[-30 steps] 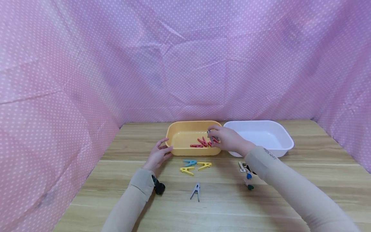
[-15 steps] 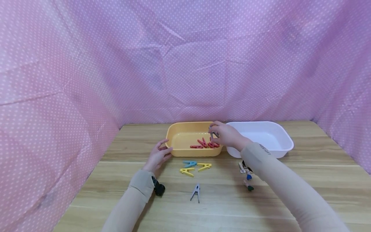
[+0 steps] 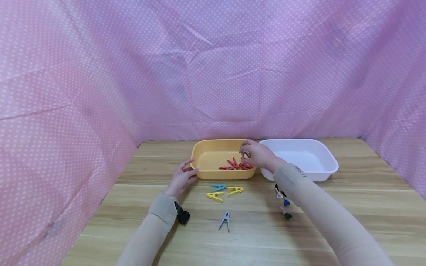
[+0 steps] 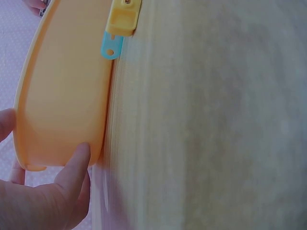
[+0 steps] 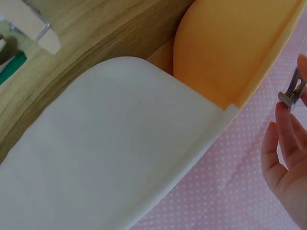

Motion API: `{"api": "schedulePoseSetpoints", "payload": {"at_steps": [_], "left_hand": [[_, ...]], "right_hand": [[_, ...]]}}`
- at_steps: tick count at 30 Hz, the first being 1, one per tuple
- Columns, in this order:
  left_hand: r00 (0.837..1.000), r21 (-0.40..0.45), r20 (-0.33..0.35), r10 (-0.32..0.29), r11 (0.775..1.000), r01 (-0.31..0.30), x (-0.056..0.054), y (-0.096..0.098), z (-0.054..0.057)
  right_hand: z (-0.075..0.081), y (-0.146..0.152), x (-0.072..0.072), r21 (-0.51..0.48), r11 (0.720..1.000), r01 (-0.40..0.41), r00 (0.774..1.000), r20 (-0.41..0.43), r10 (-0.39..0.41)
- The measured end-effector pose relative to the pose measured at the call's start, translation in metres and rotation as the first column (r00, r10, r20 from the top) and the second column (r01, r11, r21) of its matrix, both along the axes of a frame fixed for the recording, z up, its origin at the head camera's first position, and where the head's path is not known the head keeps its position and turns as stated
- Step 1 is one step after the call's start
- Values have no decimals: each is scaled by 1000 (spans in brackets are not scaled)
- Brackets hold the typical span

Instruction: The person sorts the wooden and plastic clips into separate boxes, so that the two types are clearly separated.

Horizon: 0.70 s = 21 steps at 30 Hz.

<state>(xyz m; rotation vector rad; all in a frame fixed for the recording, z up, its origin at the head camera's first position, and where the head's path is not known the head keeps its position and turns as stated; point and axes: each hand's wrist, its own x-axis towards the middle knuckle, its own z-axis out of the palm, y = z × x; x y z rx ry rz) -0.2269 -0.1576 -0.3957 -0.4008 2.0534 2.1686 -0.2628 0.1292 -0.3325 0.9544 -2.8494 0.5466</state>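
Note:
My right hand (image 3: 259,153) pinches a grey clothespin (image 5: 291,91) between thumb and fingers, over the right end of the orange basin (image 3: 206,173). Inside that basin lie several red clothespins (image 3: 234,163), partly overlapped by the hand in the head view. At the basin's left end, my left hand (image 3: 181,179) holds its corner, thumb against the outer wall and fingers at the rim. On the table before the basin are a blue clothespin (image 3: 218,187) and two yellow clothespins (image 3: 215,196). Nearer to me lies another grey clothespin (image 3: 225,221).
A white basin (image 3: 299,176) stands right beside the orange one, under my right forearm. Small clips with blue and dark green ends (image 3: 286,213) lie on the wooden table near my right sleeve, some partly hidden. Pink dotted cloth (image 3: 213,74) hangs behind and at both sides.
My right hand has risen slightly with the grey clothespin, uncovering more red clothespins. The white basin has shifted a little to the right. My left hand stays at the orange basin.

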Motion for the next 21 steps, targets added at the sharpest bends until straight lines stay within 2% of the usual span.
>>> {"api": "schedulePoseSetpoints", "payload": {"at_steps": [8, 21], "left_hand": [[1000, 1, 2, 0, 1000, 0, 0, 1, 2], [1000, -6, 11, 9, 1000, -9, 0, 0, 0]], "right_hand": [[-10, -2, -7, 14, 1000, 22, 999, 27, -23], [-17, -3, -7, 19, 999, 36, 996, 79, -37]]}}
